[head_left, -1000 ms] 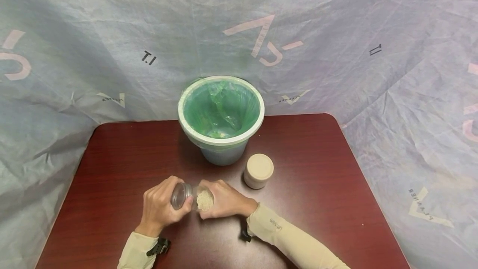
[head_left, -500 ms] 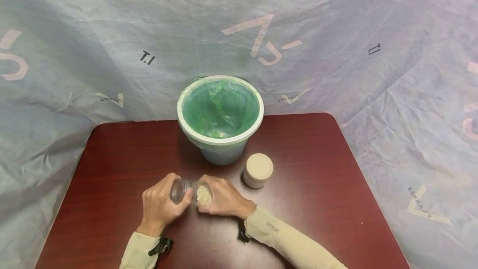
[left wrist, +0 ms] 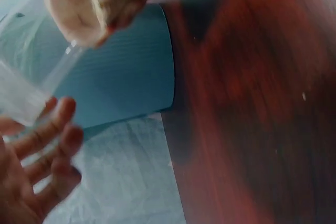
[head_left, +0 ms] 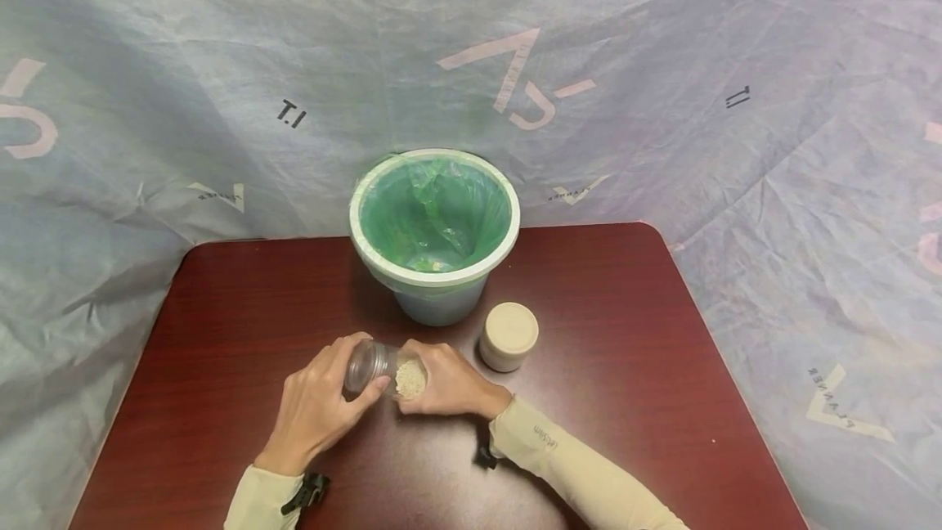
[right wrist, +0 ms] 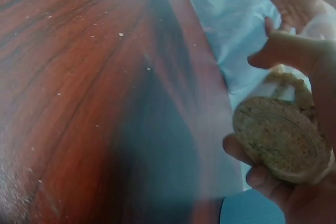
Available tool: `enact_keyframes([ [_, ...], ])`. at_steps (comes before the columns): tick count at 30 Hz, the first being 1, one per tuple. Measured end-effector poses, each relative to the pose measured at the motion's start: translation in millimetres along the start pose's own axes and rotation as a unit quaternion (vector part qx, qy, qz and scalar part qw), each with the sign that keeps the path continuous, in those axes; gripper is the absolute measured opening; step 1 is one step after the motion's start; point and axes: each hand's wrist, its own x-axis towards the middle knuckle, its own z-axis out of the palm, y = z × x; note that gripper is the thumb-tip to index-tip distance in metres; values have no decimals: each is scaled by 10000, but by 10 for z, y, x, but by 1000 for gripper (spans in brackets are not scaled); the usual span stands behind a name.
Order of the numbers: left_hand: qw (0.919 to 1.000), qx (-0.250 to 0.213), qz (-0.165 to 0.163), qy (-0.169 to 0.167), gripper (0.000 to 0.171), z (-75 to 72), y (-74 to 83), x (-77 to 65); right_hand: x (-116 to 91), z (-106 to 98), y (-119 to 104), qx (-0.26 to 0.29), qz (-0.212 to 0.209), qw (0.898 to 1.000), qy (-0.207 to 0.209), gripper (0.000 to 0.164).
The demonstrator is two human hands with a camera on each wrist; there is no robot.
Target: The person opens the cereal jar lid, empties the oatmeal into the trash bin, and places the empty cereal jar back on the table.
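In the head view my left hand [head_left: 316, 407] grips a clear, threaded-neck jar [head_left: 364, 366], tilted with its neck to the right. My right hand [head_left: 450, 383] holds a clear container of pale flaky grains [head_left: 410, 380] on its side, up against the jar's neck. Whether the two mouths touch cannot be made out. Seen from the right wrist, grains cover the container's round base [right wrist: 278, 140], and thumb and fingers wrap its sides. The left wrist view shows the clear jar wall [left wrist: 58, 72] above the loosely curved fingers [left wrist: 52, 129] of the left hand.
A bin [head_left: 436, 301] with a green liner stands at the table's back. To its front right is a cream lidded jar [head_left: 509, 334]. Small pale crumbs lie on the dark red table [head_left: 625, 334]. Grey cloth walls [head_left: 221, 105] enclose its back and sides.
The clear jar has tipped further to the right, its neck coming up against the grain container. Both hands have shifted slightly right. The bin and lidded jar stay put.
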Motion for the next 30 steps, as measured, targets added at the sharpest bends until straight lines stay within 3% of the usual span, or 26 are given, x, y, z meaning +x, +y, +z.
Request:
enact_keyframes([
  [5, 9977, -118, 624, -242, 69, -54, -46, 3, -19, -13, 30, 290, -42, 9986, -439, 51],
  [13, 9899, -412, 1353, 72, 60, -52, -44, -14, -82, -68, 32, 472, -250, 9922, -1124, 52],
  [22, 9821, -540, 1752, 431, 57, -45, -35, 53, -45, -81, 34, 855, -400, 9862, -1361, 48],
  [30, 9816, -736, 1724, 371, 55, -21, -53, 44, -55, -44, 36, 833, -385, 9861, -1383, 46],
])
